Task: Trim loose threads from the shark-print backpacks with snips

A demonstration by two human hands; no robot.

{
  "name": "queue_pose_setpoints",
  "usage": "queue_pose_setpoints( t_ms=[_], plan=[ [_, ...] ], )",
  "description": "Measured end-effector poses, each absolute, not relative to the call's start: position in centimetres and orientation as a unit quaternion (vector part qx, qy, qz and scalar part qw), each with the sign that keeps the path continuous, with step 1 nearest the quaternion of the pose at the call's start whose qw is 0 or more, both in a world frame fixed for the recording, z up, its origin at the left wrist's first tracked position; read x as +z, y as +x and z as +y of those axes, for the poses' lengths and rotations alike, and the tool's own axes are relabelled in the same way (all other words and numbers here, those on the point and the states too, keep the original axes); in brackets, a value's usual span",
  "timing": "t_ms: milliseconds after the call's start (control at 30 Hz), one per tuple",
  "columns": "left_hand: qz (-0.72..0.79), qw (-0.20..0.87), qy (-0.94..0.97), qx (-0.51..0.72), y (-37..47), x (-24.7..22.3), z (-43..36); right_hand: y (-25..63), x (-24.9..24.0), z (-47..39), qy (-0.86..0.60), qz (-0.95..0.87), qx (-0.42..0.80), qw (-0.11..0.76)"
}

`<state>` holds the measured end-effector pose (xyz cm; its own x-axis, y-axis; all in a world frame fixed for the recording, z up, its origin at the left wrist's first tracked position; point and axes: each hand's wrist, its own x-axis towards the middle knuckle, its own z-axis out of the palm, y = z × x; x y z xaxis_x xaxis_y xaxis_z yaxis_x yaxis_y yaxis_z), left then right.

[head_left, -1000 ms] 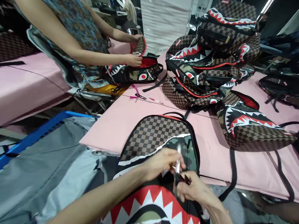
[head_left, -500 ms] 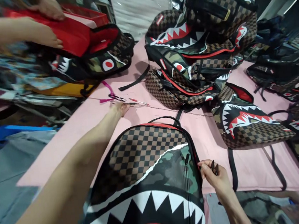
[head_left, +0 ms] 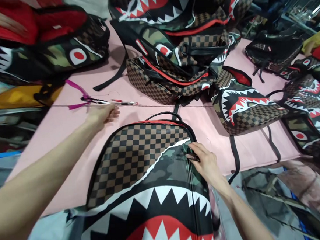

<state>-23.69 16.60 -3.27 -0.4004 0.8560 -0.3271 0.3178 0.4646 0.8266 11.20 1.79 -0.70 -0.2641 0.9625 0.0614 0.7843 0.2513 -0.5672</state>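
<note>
Steadying the backpack (head_left: 146,154) lightly, without pressing into its printed face, seemed the sound way to handle this step. It lay face up in front of you, its top over the pink desk (head_left: 57,124). Your right hand (head_left: 206,162) was at its upper right edge, by the zipper (head_left: 191,176); that grip was narrow, apparently closed round a small dark object (head_left: 193,157), and any hard tip was best turned away from the surface. Your left hand (head_left: 104,115) was on the desk, just beside the metal tool (head_left: 96,100) with the purple ribbon (head_left: 77,88) and near the pen (head_left: 128,103). Its fingers were half curled; whether they held anything could not be told.
</note>
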Motion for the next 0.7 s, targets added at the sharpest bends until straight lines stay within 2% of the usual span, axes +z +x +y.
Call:
queue_pose_setpoints(
  t_ms=[100,200,300,367,400,567,700],
  plan=[
    [0.712,0.396,0.492,0.306,-21.9,-0.8,10.2,11.4,-1.0,2.2,-0.563,-0.776,0.208,0.196],
    [0.666,0.325,0.603,0.295,-19.6,1.6,4.0,11.0,-1.3,3.2,-0.548,-0.769,0.232,0.232],
    [0.631,0.313,0.61,0.363,-17.3,4.5,-0.8,10.7,-0.6,4.0,-0.547,-0.683,0.294,0.384],
    [0.573,0.347,0.648,0.362,-16.0,7.0,-3.7,11.3,0.9,3.9,-0.555,-0.588,0.339,0.481],
    [0.531,0.368,0.68,0.345,-15.4,8.2,-5.2,12.0,1.9,3.5,-0.551,-0.56,0.365,0.501],
    [0.329,0.452,0.782,0.275,-14.3,11.7,-13.5,18.3,7.0,-3.4,-0.436,-0.647,0.478,0.402],
    [0.37,0.383,0.815,0.229,-14.5,7.9,-20.4,22.6,5.5,-13.5,-0.368,-0.735,0.479,0.308]
  ],
)
